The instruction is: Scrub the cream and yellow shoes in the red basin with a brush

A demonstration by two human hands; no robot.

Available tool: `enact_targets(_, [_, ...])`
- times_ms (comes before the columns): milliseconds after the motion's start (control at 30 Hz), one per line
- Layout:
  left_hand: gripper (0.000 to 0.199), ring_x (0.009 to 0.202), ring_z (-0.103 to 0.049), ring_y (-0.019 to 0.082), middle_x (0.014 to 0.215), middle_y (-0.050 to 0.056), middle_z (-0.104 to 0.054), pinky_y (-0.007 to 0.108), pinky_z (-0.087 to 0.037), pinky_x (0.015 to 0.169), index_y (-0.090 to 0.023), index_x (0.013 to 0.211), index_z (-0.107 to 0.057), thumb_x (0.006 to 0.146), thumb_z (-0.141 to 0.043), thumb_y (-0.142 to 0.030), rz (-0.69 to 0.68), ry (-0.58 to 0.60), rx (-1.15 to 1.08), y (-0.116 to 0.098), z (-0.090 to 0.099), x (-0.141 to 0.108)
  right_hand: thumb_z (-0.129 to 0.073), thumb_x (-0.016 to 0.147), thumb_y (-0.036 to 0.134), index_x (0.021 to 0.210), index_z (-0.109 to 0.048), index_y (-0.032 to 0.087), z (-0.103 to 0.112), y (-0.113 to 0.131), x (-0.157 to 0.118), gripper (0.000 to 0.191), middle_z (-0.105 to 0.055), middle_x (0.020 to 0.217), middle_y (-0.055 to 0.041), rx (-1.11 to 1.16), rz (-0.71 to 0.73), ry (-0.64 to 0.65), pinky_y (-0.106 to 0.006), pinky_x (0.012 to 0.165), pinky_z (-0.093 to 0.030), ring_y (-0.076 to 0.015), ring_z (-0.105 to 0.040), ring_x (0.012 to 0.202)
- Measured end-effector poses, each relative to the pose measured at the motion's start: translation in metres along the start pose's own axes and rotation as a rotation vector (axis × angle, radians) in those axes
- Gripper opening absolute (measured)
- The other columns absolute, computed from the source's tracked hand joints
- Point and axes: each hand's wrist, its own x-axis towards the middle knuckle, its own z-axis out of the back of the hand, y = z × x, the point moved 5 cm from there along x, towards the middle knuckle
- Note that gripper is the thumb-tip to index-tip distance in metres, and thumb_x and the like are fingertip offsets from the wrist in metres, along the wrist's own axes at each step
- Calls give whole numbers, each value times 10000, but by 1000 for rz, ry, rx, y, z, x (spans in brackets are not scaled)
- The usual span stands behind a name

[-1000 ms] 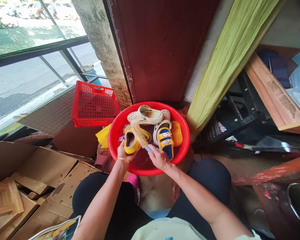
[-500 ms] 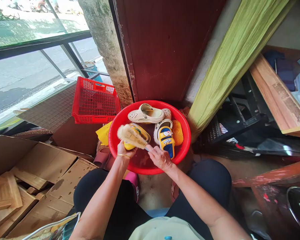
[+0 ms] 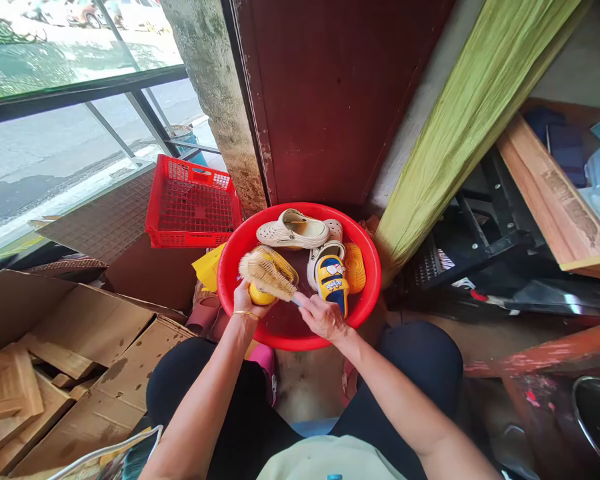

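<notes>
My right hand (image 3: 325,317) is closed round the handle of a brush (image 3: 266,272) with pale bristles, which lies across a yellow shoe (image 3: 261,295). Gripping that shoe over the left side of the red basin (image 3: 223,280) is my left hand (image 3: 250,301); the brush head hides part of the shoe. Inside the basin, a cream clog (image 3: 293,230) lies at the back. Another cream clog (image 3: 320,255) sits to its right, partly covered by a blue and yellow sandal (image 3: 333,280). A yellow ribbed shoe (image 3: 355,268) leans against the basin's right wall.
Behind the basin on the left stands a red plastic crate (image 3: 195,207). Cardboard boxes (image 3: 115,360) with wood pieces (image 3: 15,387) fill the left side. A maroon door (image 3: 340,100) is ahead, and a green curtain (image 3: 460,147) hangs at the right.
The brush head has shifted slightly right and down across the yellow shoe. Both hands keep their hold, and the things in the basin look the same.
</notes>
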Motion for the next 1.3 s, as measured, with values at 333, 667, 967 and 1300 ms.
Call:
enact_targets(333, [306, 868, -705, 223, 889, 60, -745, 360, -606, 776, -215, 1047, -698, 1016, -427, -354, -180, -33, -28, -4, -10, 2, -452, 1046, 314, 1510, -567, 290, 4, 15, -6, 479, -712, 995, -76, 22, -38, 113, -247, 703, -520, -174, -671, 821])
enact_targets(667, [322, 932, -729, 206, 1068, 56, -760, 350, -593, 880, -222, 1206, -692, 897, -602, -218, -302, 73, 53, 6, -13, 4, -384, 1067, 354, 1601, -422, 308, 7, 29, 7, 537, -698, 1065, -98, -32, -182, 274, -266, 662, -509, -201, -694, 823])
enact_targets(967, [498, 1022, -708, 174, 1261, 13, -713, 292, -581, 908, -316, 1295, -643, 827, -696, -156, -367, 133, 210, 28, -11, 0, -377, 1075, 316, 1589, -424, 266, 12, 8, 23, 519, -728, 1134, -108, 21, -300, 325, -278, 793, -534, -212, -706, 959])
enact_targets(1300, [499, 846, -710, 110, 1130, -14, -747, 217, -578, 815, -309, 1240, -663, 791, -655, -94, -541, 72, 139, -13, -15, 8, -433, 1055, 304, 1569, -453, 262, 34, 38, -18, 515, -734, 984, -111, -9, -170, 405, -268, 691, -506, -207, -709, 825])
